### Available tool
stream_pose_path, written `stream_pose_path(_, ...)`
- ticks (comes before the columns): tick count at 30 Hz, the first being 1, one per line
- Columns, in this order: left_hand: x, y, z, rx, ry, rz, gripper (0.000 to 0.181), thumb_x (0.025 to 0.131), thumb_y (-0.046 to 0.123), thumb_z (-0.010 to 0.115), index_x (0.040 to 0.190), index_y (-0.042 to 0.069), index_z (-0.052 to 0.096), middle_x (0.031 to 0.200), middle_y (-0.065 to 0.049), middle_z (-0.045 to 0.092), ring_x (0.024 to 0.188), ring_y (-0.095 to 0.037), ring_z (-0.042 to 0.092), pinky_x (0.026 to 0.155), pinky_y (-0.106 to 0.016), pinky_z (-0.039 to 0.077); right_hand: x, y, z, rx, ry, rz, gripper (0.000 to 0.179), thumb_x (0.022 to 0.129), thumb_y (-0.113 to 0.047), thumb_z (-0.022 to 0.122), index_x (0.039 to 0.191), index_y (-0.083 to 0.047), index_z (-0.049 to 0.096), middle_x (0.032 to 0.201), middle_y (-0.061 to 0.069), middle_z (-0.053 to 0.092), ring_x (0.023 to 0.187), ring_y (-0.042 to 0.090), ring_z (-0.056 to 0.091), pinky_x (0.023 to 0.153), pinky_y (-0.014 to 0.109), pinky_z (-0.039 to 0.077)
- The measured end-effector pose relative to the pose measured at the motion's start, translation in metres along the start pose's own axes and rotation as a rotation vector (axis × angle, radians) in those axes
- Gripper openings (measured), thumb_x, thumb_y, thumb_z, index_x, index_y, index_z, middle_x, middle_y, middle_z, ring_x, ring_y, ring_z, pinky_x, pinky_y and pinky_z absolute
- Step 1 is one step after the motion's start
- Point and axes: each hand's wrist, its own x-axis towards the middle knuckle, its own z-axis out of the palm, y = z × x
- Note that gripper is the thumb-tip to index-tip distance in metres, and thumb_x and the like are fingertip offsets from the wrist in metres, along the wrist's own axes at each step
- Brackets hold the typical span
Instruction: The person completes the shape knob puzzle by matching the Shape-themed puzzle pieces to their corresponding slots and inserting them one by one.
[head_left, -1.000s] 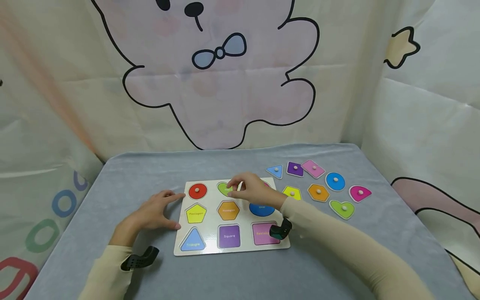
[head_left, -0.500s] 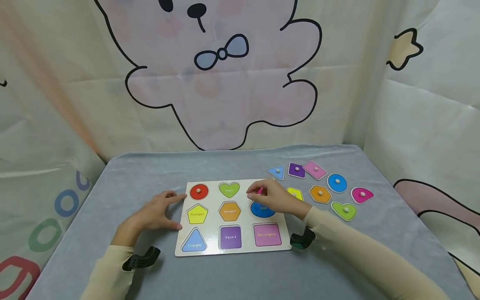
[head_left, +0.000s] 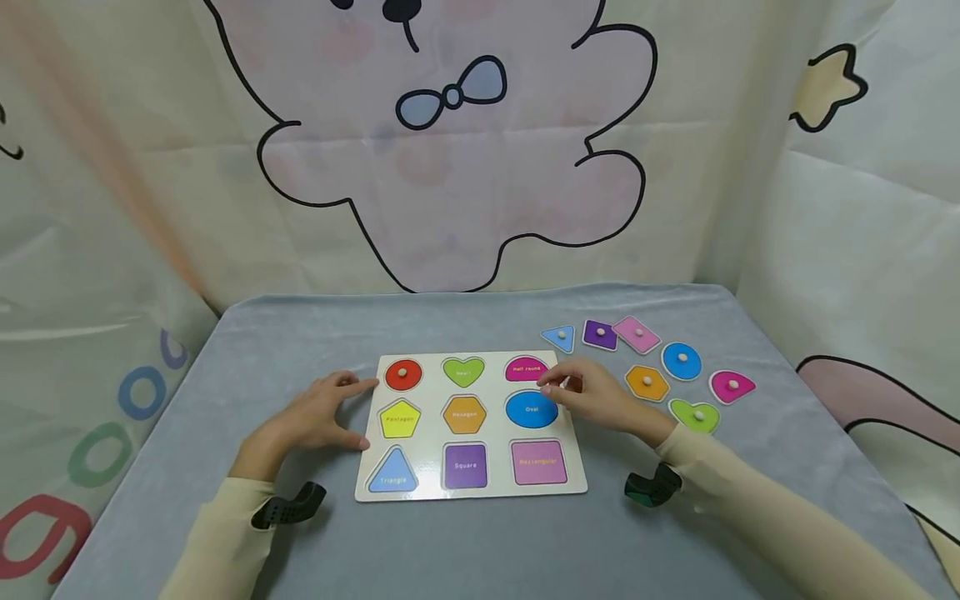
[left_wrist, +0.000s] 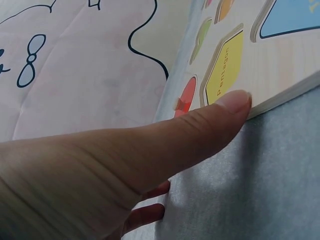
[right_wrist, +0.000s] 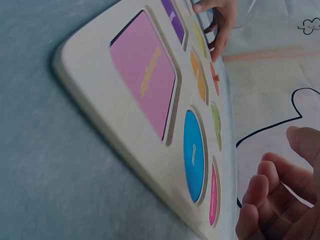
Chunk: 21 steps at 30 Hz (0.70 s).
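Note:
A white puzzle board [head_left: 431,467] with labelled shape recesses lies on the cloth. A red circle piece [head_left: 402,374] with a wooden knob fills its top-left recess. My left hand [head_left: 311,417] rests at the board's left edge. Its thumb [left_wrist: 215,112] lies on the rim near the pentagon recess. Over the board's upper right edge hovers my right hand [head_left: 596,398], beside the blue oval recess [head_left: 532,409]. In the right wrist view its thumb stands apart from the loosely bent fingers [right_wrist: 270,192], and nothing is between them. The yellow pentagon piece is hidden behind this hand.
Right of the board lie several knobbed pieces: an orange hexagon [head_left: 647,383], blue circle [head_left: 682,361], pink teardrop [head_left: 731,386], green heart [head_left: 695,415], blue triangle [head_left: 559,337], purple square [head_left: 600,334] and pink rectangle [head_left: 637,334]. A curtain [head_left: 465,183] hangs behind the table.
My right hand has moved right from the heart recess, past the half-round recess, to the board's right edge, uncovering both recesses. My left hand has stayed at the left edge.

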Motion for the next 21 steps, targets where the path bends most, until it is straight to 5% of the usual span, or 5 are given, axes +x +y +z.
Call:
stream_pose_path(12, 0.003, 0.000, 0.001, 0.013, 0.001, -0.008, 0.098, 0.068, 0.047, 0.091, 0.152, 0.021, 0.047, 0.150, -0.022, 0.044, 0.133, -0.044, 0.041, 0.107, -0.070, 0.038, -0.021, 0.021, -0.019, 0.007, 0.043, -0.011, 0.022, 0.097, -0.015, 0.067, 0.113, -0.002, 0.074, 0.097, 0.008, 0.073, 0.074, 0.015, 0.053, 0.063, 0.020, 0.047)
stream_pose_path(21, 0.001, 0.002, 0.000, 0.008, -0.006, -0.013, 0.098, 0.068, 0.045, 0.091, 0.152, 0.021, 0.047, 0.150, -0.022, 0.043, 0.133, -0.045, 0.041, 0.106, -0.071, 0.038, -0.037, 0.033, -0.028, -0.020, 0.077, 0.063, 0.023, 0.096, -0.021, 0.070, 0.111, -0.005, 0.075, 0.098, 0.006, 0.071, 0.071, 0.014, 0.056, 0.059, 0.022, 0.050)
